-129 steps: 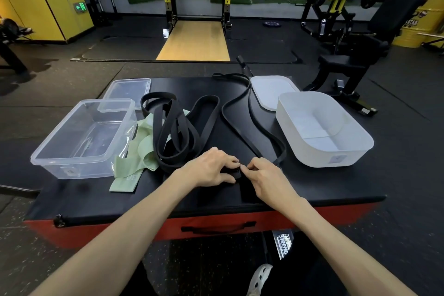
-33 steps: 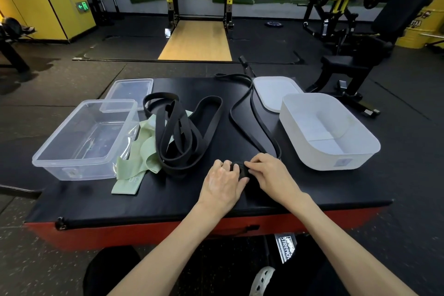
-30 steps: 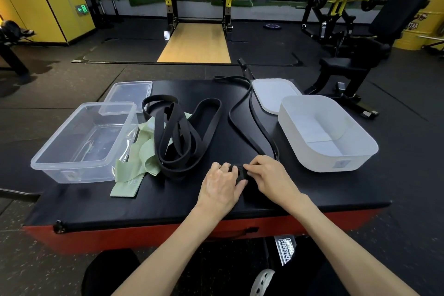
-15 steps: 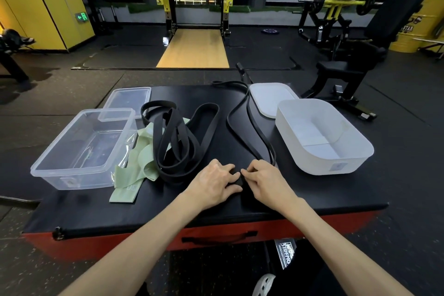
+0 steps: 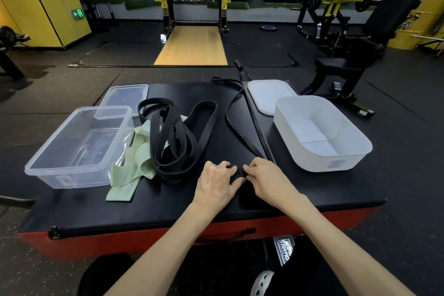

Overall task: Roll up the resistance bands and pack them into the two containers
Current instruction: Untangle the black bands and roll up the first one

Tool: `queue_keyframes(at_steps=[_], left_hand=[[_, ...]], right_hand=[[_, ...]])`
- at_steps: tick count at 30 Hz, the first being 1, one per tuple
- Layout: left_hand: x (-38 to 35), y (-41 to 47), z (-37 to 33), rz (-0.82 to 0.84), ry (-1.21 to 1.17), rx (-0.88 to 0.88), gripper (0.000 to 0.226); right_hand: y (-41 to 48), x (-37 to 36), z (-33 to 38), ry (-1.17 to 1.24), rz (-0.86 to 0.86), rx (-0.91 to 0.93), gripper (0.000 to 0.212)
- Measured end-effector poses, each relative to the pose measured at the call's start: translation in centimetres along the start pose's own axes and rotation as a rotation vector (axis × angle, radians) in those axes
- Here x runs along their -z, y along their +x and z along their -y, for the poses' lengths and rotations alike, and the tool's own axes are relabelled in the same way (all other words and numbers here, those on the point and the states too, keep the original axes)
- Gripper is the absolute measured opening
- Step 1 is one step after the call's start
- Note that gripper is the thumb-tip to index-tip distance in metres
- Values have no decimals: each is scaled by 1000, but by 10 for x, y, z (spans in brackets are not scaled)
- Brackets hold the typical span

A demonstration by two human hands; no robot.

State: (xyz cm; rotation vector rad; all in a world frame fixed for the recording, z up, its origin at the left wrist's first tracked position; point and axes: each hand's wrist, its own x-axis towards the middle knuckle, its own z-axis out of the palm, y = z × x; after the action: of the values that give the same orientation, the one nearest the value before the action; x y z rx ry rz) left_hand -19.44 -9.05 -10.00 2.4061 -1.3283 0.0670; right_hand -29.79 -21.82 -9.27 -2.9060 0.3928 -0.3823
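A long thin black band [image 5: 242, 125] runs from the far edge of the black mat [image 5: 216, 204] down to a small rolled coil [image 5: 236, 172] at the front. My left hand [image 5: 216, 181] and my right hand [image 5: 268, 179] both pinch that coil from either side. A pile of wider black bands [image 5: 175, 137] lies left of centre over a pale green band [image 5: 134, 163]. An empty clear container [image 5: 77, 149] stands at the left. An empty white container [image 5: 319, 132] stands at the right.
A clear lid [image 5: 126, 95] lies behind the clear container and a white lid [image 5: 269, 95] behind the white one. The mat tops a red box [image 5: 144, 240] with a front edge near me. Gym machines and a bench [image 5: 355, 60] stand beyond on the right.
The coil between my fingers has grown a little as the loose length of the thin black band has shortened. My left hand has shifted its hold on the coil.
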Motion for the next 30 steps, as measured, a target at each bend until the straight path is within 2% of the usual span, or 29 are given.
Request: queue_keyframes(at_steps=[3,6,9,14,19,22,26,30], left_hand=[[1,-2,-6,-2,42,18,49],[-1,-4,-8,-29,73,3,48],[-3,-5,-8,-56,62,10,46],[1,-2,2,24,-20,-20,53],[21,12,26,247,-134,-208,69],[27,24,31,341,-148,-284,68],[25,24,30,297,-105,-297,52],[19,17,27,228,-14,-296,51]], right_hand=[[-4,-11,1,28,-118,1,26],[-8,-16,3,-19,-168,45,48],[-10,-16,4,-30,-180,82,55],[-7,-15,1,-3,-185,112,50],[-7,-15,-1,-26,-179,138,51],[-6,-16,-2,-50,-188,139,53],[-8,-15,-4,-43,-185,135,51],[-9,-16,-4,31,-203,31,36]])
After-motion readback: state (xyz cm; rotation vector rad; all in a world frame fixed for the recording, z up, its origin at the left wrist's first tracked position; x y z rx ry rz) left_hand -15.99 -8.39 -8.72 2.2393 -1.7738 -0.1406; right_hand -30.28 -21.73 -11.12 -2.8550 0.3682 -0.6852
